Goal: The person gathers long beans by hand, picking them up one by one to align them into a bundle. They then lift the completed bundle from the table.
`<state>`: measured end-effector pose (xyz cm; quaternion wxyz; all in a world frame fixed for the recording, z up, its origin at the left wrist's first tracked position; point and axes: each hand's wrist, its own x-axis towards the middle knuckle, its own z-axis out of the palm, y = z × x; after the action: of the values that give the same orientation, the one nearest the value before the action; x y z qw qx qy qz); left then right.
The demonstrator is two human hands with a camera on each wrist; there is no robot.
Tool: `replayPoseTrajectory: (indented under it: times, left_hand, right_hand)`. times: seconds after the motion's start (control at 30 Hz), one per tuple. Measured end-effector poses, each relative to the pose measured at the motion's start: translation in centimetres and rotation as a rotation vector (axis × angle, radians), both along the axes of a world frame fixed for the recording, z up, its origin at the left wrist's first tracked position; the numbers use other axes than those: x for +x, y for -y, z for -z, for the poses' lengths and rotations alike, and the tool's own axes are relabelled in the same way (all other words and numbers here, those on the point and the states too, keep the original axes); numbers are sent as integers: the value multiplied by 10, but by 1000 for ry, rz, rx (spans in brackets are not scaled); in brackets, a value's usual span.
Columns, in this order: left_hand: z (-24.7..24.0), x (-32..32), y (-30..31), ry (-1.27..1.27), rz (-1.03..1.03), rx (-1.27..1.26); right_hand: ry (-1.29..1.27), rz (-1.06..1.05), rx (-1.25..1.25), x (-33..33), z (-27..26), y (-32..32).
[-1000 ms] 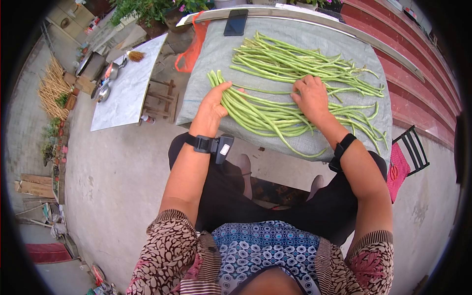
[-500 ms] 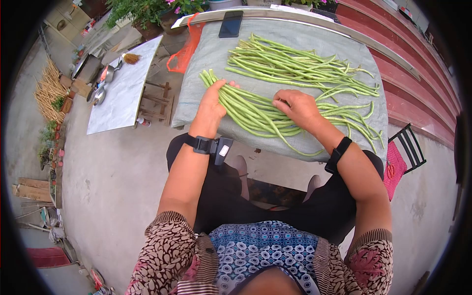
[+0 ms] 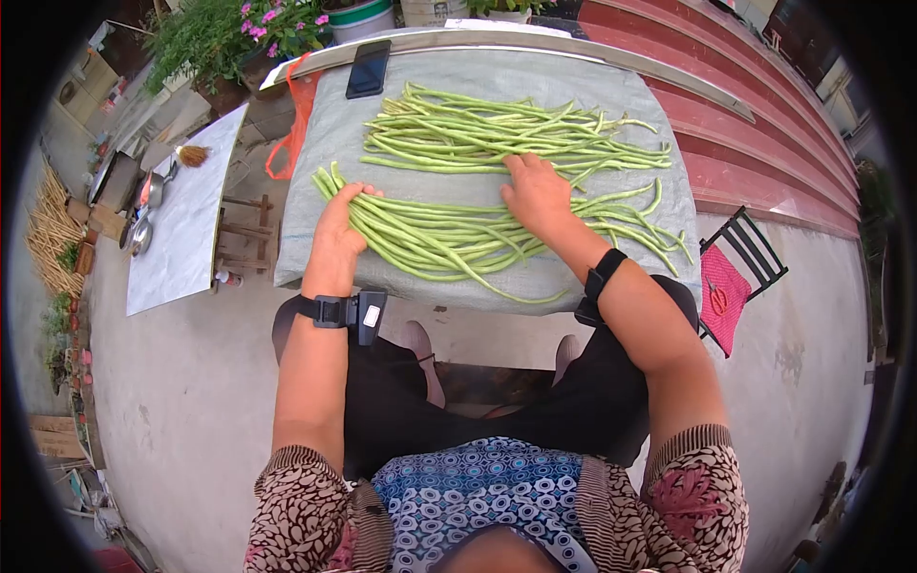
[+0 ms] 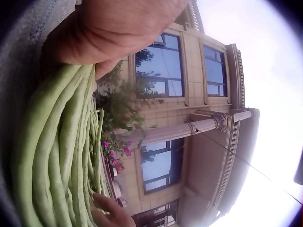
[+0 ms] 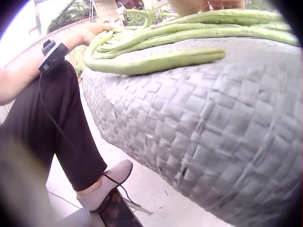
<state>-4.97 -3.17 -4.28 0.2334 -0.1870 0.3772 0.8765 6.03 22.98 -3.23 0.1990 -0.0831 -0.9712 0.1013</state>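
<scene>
A bundle of long green beans (image 3: 435, 237) lies across the near part of the cloth-covered table (image 3: 320, 119). My left hand (image 3: 334, 229) grips it near its left end, thumb over the top; close up in the left wrist view, the beans (image 4: 64, 142) pass beneath that hand (image 4: 113, 30). Beyond the bundle is a second pile of long beans (image 3: 478, 129). My right hand (image 3: 538, 196) is over the strip between the two, thumb and forefinger apart, fingertips at the far pile's near edge. In the right wrist view, its fingers (image 5: 220, 4) barely show at the top.
A phone (image 3: 369, 69) lies at the table's far left corner, beside an orange plastic bag (image 3: 301, 119). Red steps (image 3: 735, 143) rise on the right, near a chair with a pink cover (image 3: 726, 296). A side table (image 3: 186, 229) holding pans stands left.
The right hand went from the far beans to the held bundle, then back to the far pile's edge. The left hand keeps its grip. The head view has shifted, moving the scene leftward.
</scene>
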Motion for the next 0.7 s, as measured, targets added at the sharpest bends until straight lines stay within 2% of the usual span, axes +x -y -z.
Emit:
replayPoseTrajectory:
  times: [0.13,0.23,0.33,0.43,0.5,0.7]
  left_hand:
    - [4,-4,1,-7,17,-4]
    - [4,-5,2,20,52,-26]
    - [6,-7,4,58,104,-11]
    - [3,-5,2,80,126,16]
    - [3,-5,4,94,141,35]
    - [1,-3,2,-63,138,117]
  right_hand:
    - [133,1,47,0,-8,-3]
    - [19,-178,187,0,-7,-8]
    - [-4,-196,-56,-4,-4,0]
    - [109,-266,-211,4,-17,8]
    - [67,-301,-258,3,-15,8]
    - [93,-381,-633,-1,-10,7]
